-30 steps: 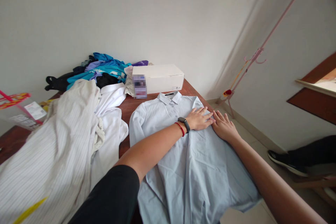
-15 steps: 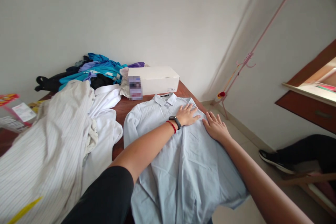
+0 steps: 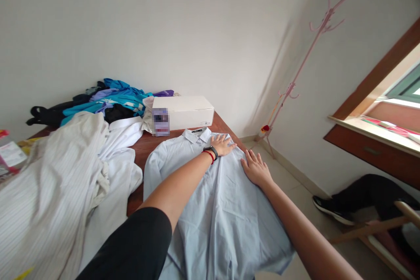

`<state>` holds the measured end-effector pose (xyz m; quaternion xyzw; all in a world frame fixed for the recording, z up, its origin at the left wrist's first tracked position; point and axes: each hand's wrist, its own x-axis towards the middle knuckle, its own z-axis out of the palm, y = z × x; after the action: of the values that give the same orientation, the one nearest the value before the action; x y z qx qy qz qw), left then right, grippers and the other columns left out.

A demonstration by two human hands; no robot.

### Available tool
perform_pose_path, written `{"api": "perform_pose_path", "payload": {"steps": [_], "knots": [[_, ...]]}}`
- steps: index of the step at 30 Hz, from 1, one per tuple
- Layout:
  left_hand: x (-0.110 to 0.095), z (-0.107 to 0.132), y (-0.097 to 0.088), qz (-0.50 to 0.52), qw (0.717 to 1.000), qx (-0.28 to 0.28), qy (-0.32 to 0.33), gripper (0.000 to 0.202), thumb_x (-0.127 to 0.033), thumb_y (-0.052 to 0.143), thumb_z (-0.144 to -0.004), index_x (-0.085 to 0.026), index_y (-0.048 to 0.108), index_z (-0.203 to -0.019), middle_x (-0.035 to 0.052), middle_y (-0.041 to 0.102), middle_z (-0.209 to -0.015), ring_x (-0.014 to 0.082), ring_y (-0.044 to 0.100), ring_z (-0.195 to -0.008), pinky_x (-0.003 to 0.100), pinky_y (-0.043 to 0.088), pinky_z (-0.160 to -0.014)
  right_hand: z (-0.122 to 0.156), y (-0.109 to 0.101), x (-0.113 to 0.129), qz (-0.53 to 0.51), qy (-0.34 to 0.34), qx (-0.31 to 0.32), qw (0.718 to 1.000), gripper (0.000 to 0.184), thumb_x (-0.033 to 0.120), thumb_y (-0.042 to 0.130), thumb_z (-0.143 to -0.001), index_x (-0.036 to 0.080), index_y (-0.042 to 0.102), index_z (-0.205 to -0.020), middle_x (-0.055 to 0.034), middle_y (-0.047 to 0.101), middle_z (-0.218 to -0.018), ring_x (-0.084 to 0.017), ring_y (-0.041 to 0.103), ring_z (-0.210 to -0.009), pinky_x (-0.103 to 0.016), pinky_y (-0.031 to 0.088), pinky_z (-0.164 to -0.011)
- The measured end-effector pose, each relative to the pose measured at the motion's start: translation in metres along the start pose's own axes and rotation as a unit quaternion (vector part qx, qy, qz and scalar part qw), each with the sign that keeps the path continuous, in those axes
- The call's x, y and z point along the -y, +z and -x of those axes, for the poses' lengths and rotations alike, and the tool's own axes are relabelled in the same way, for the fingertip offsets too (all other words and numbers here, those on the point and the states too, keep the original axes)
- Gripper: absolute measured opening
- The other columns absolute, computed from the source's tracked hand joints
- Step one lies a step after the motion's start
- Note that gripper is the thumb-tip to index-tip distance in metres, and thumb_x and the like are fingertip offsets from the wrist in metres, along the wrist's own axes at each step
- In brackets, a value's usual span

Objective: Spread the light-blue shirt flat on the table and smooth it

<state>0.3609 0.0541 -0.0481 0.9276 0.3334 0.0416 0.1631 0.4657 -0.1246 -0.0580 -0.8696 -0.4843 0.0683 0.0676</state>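
Note:
A light blue-grey collared shirt point(image 3: 200, 197) is spread front side up on the brown table, its collar point(image 3: 197, 136) toward the wall. My left hand point(image 3: 223, 145) lies flat on the shirt near the shoulder, right of the collar, fingers spread; a black band and a red cord circle that wrist. Resting palm down on the sleeve side by the table's right edge is my right hand point(image 3: 257, 168), fingers stretched out. Neither hand grasps the cloth. The shirt's lower right part hangs past the table edge, and its bottom leaves the view.
A white box point(image 3: 183, 111) stands behind the collar. Left of the shirt lie a striped cream garment point(image 3: 52, 183), white clothes point(image 3: 123, 157) and a blue and black clothes pile point(image 3: 114, 96). A pink coat rack point(image 3: 302, 65) stands in the corner; a person's shoe point(image 3: 333, 211) is at right.
The view has turned a little to the right and up, so everything sits further left and lower. Both hands stay flat on the shirt in nearly the same places.

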Motion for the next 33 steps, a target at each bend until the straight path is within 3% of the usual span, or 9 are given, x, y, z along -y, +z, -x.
{"api": "perform_pose_path", "payload": {"steps": [5, 8, 11, 14, 17, 20, 23, 28, 33], "knots": [[-0.010, -0.019, 0.006, 0.027, 0.997, -0.014, -0.067, 0.077, -0.068, 0.026, -0.098, -0.024, 0.035, -0.161, 0.0138, 0.019, -0.172, 0.0414, 0.014, -0.157, 0.066, 0.011, -0.121, -0.001, 0.006, -0.002, -0.008, -0.009, -0.014, 1.000, 0.071, 0.052, 0.019, -0.105, 0.017, 0.024, -0.166, -0.0066, 0.017, -0.173, -0.039, 0.011, -0.159, -0.063, 0.027, -0.122], [-0.014, -0.025, 0.012, 0.037, 0.995, -0.043, -0.085, 0.080, -0.067, 0.029, -0.098, -0.018, 0.034, -0.162, 0.0189, 0.016, -0.172, 0.0442, 0.010, -0.157, 0.067, 0.006, -0.121, -0.001, 0.009, -0.006, -0.023, -0.017, -0.054, 0.998, 0.071, 0.051, 0.023, -0.104, 0.016, 0.023, -0.166, -0.0071, 0.013, -0.174, -0.040, 0.008, -0.159, -0.066, 0.025, -0.121], [-0.012, -0.026, 0.017, 0.037, 0.993, -0.078, -0.076, 0.079, -0.067, 0.034, -0.098, -0.021, 0.036, -0.162, 0.0178, 0.017, -0.172, 0.0446, 0.008, -0.157, 0.066, 0.000, -0.121, -0.001, 0.008, -0.008, -0.029, -0.117, -0.097, 0.988, 0.069, 0.046, 0.026, -0.104, 0.017, 0.021, -0.167, -0.0044, 0.014, -0.174, -0.034, 0.003, -0.161, -0.062, 0.018, -0.125], [-0.008, -0.026, 0.019, 0.033, 0.993, -0.092, -0.062, 0.078, -0.068, 0.036, -0.098, -0.020, 0.040, -0.160, 0.0195, 0.021, -0.171, 0.0462, 0.011, -0.156, 0.067, 0.002, -0.120, -0.003, 0.008, -0.009, -0.033, -0.224, -0.064, 0.972, 0.066, 0.048, 0.030, -0.105, 0.020, 0.029, -0.165, -0.0043, 0.022, -0.172, -0.027, 0.008, -0.161, -0.053, 0.016, -0.128], [-0.006, -0.025, 0.014, 0.029, 0.994, -0.091, -0.044, 0.074, -0.067, 0.032, -0.101, -0.022, 0.042, -0.159, 0.0200, 0.023, -0.170, 0.0480, 0.015, -0.155, 0.070, 0.008, -0.118, -0.005, 0.009, -0.009, -0.031, -0.212, -0.021, 0.976, 0.067, 0.054, 0.032, -0.105, 0.019, 0.035, -0.162, -0.0078, 0.023, -0.171, -0.027, 0.015, -0.160, -0.053, 0.017, -0.127], [-0.004, -0.017, 0.005, 0.023, 0.996, -0.089, -0.008, 0.067, -0.060, 0.025, -0.106, -0.023, 0.040, -0.160, 0.0188, 0.017, -0.172, 0.0473, 0.017, -0.155, 0.070, 0.018, -0.116, -0.008, 0.012, -0.009, -0.019, -0.203, -0.008, 0.979, 0.067, 0.055, 0.032, -0.105, 0.020, 0.037, -0.162, -0.0072, 0.021, -0.172, -0.027, 0.016, -0.160, -0.053, 0.017, -0.127], [-0.005, -0.001, -0.003, 0.006, 0.995, -0.084, 0.057, 0.061, -0.048, 0.026, -0.109, -0.019, 0.038, -0.160, 0.0186, 0.011, -0.173, 0.0431, 0.017, -0.156, 0.062, 0.024, -0.118, -0.010, 0.013, -0.010, -0.008, -0.206, -0.010, 0.979, 0.065, 0.055, 0.032, -0.105, 0.022, 0.037, -0.162, -0.0047, 0.020, -0.172, -0.025, 0.017, -0.160, -0.052, 0.017, -0.127], [-0.008, 0.020, -0.001, -0.025, 0.986, -0.014, 0.163, 0.056, -0.041, 0.029, -0.109, -0.018, 0.042, -0.158, 0.0144, 0.032, -0.167, 0.0302, 0.025, -0.156, 0.045, 0.026, -0.122, -0.013, 0.016, -0.010, 0.007, -0.203, -0.001, 0.979, 0.068, 0.055, 0.031, -0.105, 0.021, 0.030, -0.164, -0.0047, 0.020, -0.172, -0.025, 0.013, -0.160, -0.052, 0.015, -0.128], [-0.006, 0.010, 0.009, -0.035, 0.992, -0.004, 0.123, 0.059, -0.045, 0.028, -0.108, -0.019, 0.039, -0.160, 0.0141, 0.026, -0.170, 0.0332, 0.022, -0.157, 0.055, 0.020, -0.124, -0.011, 0.014, -0.008, 0.014, -0.186, 0.014, 0.982, 0.068, 0.055, 0.030, -0.106, 0.021, 0.027, -0.165, -0.0034, 0.016, -0.173, -0.024, 0.008, -0.161, -0.051, 0.013, -0.128]]}}
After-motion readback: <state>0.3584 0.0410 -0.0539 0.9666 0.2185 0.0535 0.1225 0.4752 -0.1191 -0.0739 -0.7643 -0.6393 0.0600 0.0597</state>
